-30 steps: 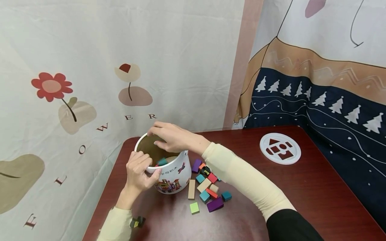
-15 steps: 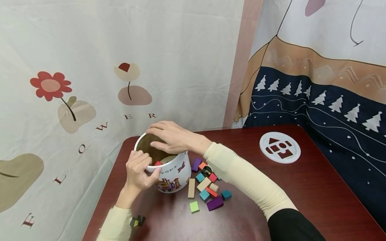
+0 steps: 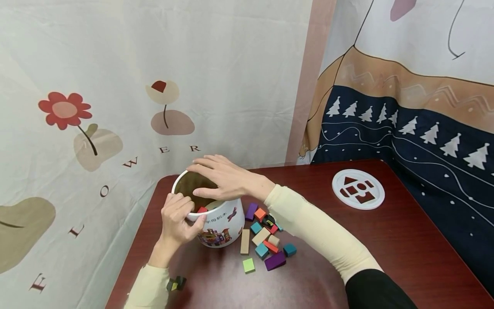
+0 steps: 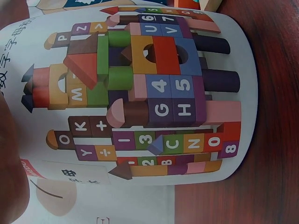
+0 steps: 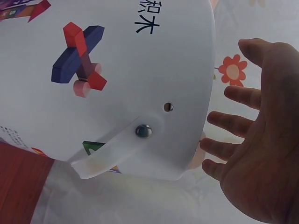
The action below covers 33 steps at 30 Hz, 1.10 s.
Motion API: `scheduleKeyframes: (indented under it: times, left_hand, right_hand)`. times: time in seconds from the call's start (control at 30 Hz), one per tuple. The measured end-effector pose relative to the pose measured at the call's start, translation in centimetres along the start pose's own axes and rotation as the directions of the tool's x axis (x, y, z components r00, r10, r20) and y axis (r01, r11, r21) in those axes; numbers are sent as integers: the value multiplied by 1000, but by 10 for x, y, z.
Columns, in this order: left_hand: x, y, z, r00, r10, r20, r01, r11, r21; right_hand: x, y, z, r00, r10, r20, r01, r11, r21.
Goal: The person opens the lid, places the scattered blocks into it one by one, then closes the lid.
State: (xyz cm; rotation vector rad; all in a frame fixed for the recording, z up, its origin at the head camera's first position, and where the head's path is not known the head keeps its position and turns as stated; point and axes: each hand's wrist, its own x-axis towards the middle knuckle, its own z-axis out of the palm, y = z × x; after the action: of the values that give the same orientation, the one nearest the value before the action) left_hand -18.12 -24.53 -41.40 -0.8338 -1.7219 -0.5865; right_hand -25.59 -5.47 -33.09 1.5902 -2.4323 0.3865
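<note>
We're clamping the near-left rim of the tub [image 3: 223,229] w/ our L hand [image 3: 179,219], fingers & thumb pinching the edge. Our R hand [image 3: 224,178] isn't gripping anything we can see: its fingers are standing apart over the mouth, near the far rim; can't tell if the tips are touching. The tub's sitting on the table [image 3: 316,283] betw. our hands, w/ a red block [image 3: 202,209] showing inside.

Risks, by our reckoning: we're pinching one side only, so a hard L-hand pull or the R hand catching the rim could be tipping it & spilling stuff. The strap [image 5: 110,150] is hanging off the side & might be snagging a sleeve. Sliding the tub rightward would prob. be hitting the plank [image 3: 245,241] & scattering the pile of loose blocks [image 3: 261,237].

The mouth's pointing up, seemingly leaning a bit left in the head view; the axis is running base-to-mouth, approx. upright. Can't tell if the base is lying flat. Farther right, a white disc [image 3: 376,193] w/ cut-outs is lying well apart.
</note>
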Motion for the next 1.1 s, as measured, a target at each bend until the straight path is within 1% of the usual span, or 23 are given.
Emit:
scheduleKeyframes:
  times: [0.07, 0.27, 0.5, 0.63, 0.87, 1.0, 1.1]
  left_hand:
    - [0, 0, 0, 1000, 1, -2, -1, 1000, 1]
    - [0, 0, 0, 1000, -2, -5, 2, 1000, -4]
    - [-1, 0, -1, 1000, -9, 2, 9, 1000, 0]
    - [-1, 0, -1, 1000, -16, 2, 16, 1000, 2]
    - [-1, 0, -1, 1000, -13, -7, 13, 1000, -8]
    - [0, 1, -1, 1000, -12, -8, 12, 1000, -8]
    - [0, 1, 0, 1000, -13, -6, 13, 1000, -4]
  right_hand:
    - [-3, 0, 0, 1000, 7, 0, -7, 1000, 2]
    - [-16, 2, -5, 999, 13, -49, -12, 1000, 24]
    - [-42, 8, -13, 991, 38, -125, -28, 996, 83]
    - [-59, 13, -17, 982, 63, -176, -43, 992, 117]
    - [-92, 23, -16, 963, 147, -226, -104, 976, 189]
    - [-110, 32, -10, 951, 211, -224, -158, 959, 234]
    - [-122, 40, -3, 941, 271, -201, -215, 941, 262]
